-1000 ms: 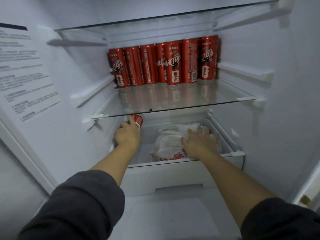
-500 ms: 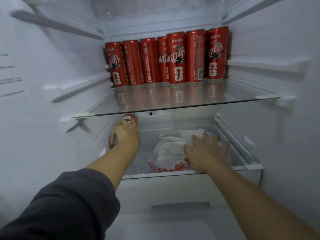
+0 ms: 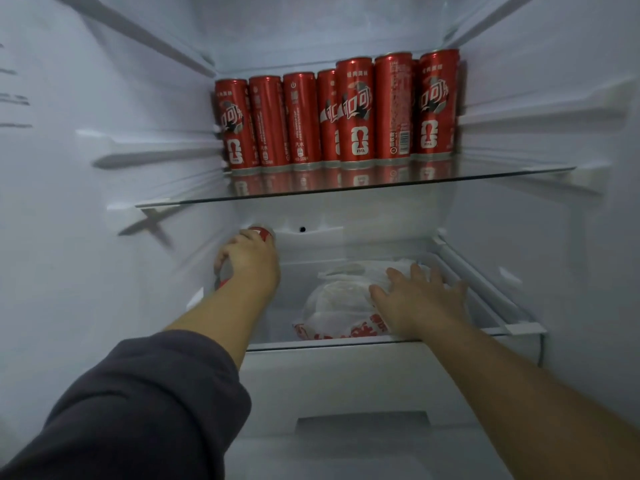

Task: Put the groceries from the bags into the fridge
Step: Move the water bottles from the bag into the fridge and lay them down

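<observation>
While left hand (image 3: 247, 261) grips roughly upright red metal can (image 3: 260, 233), far left, right hand (image 3: 420, 299) lies flat on white plastic bag (image 3: 332, 306).

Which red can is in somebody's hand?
The can under the glass shelf, held by the left hand; the others stand in a row on that shelf.

The person wears a dark charcoal-grey sleeve (image 3: 138, 403) on the left arm. It is a soft, matte fabric that bunches into loose folds and ends in a rounded edge partway along the forearm. Past it the left hand (image 3: 249, 261) is bare. The right hand (image 3: 419, 299) and forearm are uncovered as far as can be seen.
</observation>
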The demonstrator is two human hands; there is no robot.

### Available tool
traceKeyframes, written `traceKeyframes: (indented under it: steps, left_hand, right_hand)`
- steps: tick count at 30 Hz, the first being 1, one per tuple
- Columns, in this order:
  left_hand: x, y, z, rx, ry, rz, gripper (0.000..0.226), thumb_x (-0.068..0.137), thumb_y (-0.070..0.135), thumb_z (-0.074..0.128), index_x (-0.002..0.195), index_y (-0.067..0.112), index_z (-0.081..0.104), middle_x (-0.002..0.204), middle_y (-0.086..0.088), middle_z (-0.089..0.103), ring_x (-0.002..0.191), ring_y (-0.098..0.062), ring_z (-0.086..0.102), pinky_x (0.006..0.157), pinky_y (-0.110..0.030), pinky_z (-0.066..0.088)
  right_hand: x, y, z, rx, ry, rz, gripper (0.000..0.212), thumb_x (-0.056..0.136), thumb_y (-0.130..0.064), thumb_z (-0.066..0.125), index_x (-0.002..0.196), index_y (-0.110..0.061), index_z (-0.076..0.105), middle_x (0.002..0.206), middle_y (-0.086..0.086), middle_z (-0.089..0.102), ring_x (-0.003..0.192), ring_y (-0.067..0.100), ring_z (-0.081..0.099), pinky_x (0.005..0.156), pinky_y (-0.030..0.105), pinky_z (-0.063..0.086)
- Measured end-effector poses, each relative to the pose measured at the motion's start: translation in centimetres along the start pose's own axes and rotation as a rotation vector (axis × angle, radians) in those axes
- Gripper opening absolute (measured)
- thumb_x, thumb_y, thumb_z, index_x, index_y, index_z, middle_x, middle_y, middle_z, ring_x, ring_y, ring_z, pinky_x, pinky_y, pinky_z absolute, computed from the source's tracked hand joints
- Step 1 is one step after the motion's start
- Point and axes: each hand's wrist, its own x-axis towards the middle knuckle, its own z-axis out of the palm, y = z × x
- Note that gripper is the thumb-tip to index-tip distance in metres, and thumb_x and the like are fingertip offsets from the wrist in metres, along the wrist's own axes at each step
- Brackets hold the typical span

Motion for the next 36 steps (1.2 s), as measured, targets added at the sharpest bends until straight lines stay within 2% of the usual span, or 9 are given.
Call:
traceKeyframes:
  steps: [5, 13, 20, 22, 25, 28, 31, 33, 36]
  left_hand:
    - [0.7, -0.4, 0.2, 0.073, 0.035, 0.018, 0.059, 0.097, 0.026, 0.043, 0.149, 0.013, 0.021, 0.138, -0.026, 0.040, 0.115, -0.037, 0.050, 0.083, -0.047, 0.050]
    - [1.1, 0.3, -0.6, 0.227, -0.053, 0.114, 0.082, 0.097, 0.035, 0.050, 0.154, 0.008, -0.001, 0.162, -0.008, 0.000, 0.133, -0.047, 0.033, 0.102, -0.056, 0.036]
    - [1.3, -0.4, -0.9, 0.099, 0.044, 0.113, 0.071, 0.099, 0.038, 0.040, 0.155, 0.012, 0.005, 0.163, -0.011, -0.002, 0.147, -0.037, 0.008, 0.113, -0.066, 0.005]
    - [0.4, -0.6, -1.4, 0.103, 0.113, 0.146, 0.069, 0.099, 0.037, 0.041, 0.155, 0.012, 0.010, 0.162, -0.014, 0.003, 0.146, -0.038, 0.011, 0.114, -0.063, 0.008]
    - [-1.5, 0.0, -3.4, -0.067, 0.163, 0.145, 0.057, 0.095, 0.031, 0.044, 0.148, 0.014, 0.031, 0.149, -0.012, 0.031, 0.136, -0.035, 0.029, 0.114, -0.058, 0.014]
    - [-4.7, 0.8, -6.2, -0.385, 0.158, 0.114, 0.051, 0.095, 0.032, 0.042, 0.144, 0.020, 0.035, 0.147, -0.007, 0.035, 0.139, -0.032, 0.025, 0.112, -0.067, 0.001]
    - [-10.1, 1.8, -7.8, -0.657, 0.178, 0.135, 0.050, 0.096, 0.039, 0.042, 0.144, 0.025, 0.037, 0.155, -0.006, 0.026, 0.146, -0.025, 0.017, 0.108, -0.070, -0.013]
    - [-14.6, 2.1, -8.2, -0.809, 0.220, 0.190, 0.049, 0.090, 0.039, 0.053, 0.136, 0.025, 0.049, 0.150, -0.005, 0.039, 0.141, -0.022, 0.032, 0.108, -0.072, -0.006]
    - [-20.2, 2.2, -8.9, -1.010, 0.317, 0.228, 0.040, 0.074, 0.027, 0.075, 0.113, 0.021, 0.068, 0.124, -0.005, 0.064, 0.116, -0.024, 0.060, 0.103, -0.075, 0.017]
  right_hand:
    - [0.1, -0.2, -0.1, 0.005, -0.013, -0.006, 0.066, 0.095, -0.064, 0.011, 0.154, -0.034, 0.014, 0.164, 0.006, 0.009, 0.148, 0.035, 0.012, 0.114, 0.063, 0.008]
    - [-0.3, 0.1, -0.3, 0.008, -0.013, -0.010, 0.065, 0.096, -0.063, 0.011, 0.155, -0.035, 0.010, 0.164, 0.004, 0.003, 0.149, 0.034, 0.007, 0.115, 0.063, 0.008]
    - [-0.3, 0.0, -0.3, 0.046, 0.000, -0.020, 0.065, 0.096, -0.065, 0.010, 0.154, -0.037, 0.008, 0.165, 0.001, 0.001, 0.150, 0.029, 0.004, 0.115, 0.062, 0.007]
    - [-0.4, 0.0, -0.4, 0.116, 0.041, -0.027, 0.065, 0.096, -0.066, 0.012, 0.154, -0.037, 0.010, 0.165, -0.001, 0.004, 0.150, 0.025, 0.004, 0.116, 0.059, 0.008]
    - [-1.2, 0.3, -0.6, 0.163, 0.176, -0.014, 0.058, 0.099, -0.058, 0.018, 0.154, -0.036, 0.014, 0.163, -0.003, 0.011, 0.150, 0.019, 0.008, 0.118, 0.053, 0.014]
    - [-4.1, 0.7, -0.7, 0.121, 0.232, 0.011, 0.058, 0.099, -0.054, 0.017, 0.153, -0.034, 0.023, 0.163, -0.001, 0.013, 0.149, 0.022, 0.015, 0.117, 0.053, 0.021]
    - [-8.1, 0.8, -0.5, 0.089, 0.313, 0.019, 0.062, 0.086, -0.053, 0.030, 0.132, -0.025, 0.060, 0.140, 0.011, 0.054, 0.126, 0.034, 0.054, 0.094, 0.061, 0.048]
    - [-11.3, 1.4, -1.2, 0.013, 0.327, 0.066, 0.054, 0.079, -0.047, 0.046, 0.119, -0.019, 0.069, 0.124, 0.013, 0.066, 0.112, 0.035, 0.064, 0.081, 0.060, 0.054]
    - [-16.7, 3.0, -3.3, -0.102, 0.310, 0.092, 0.060, 0.067, -0.049, 0.057, 0.115, -0.017, 0.072, 0.121, 0.012, 0.068, 0.111, 0.035, 0.065, 0.080, 0.057, 0.055]
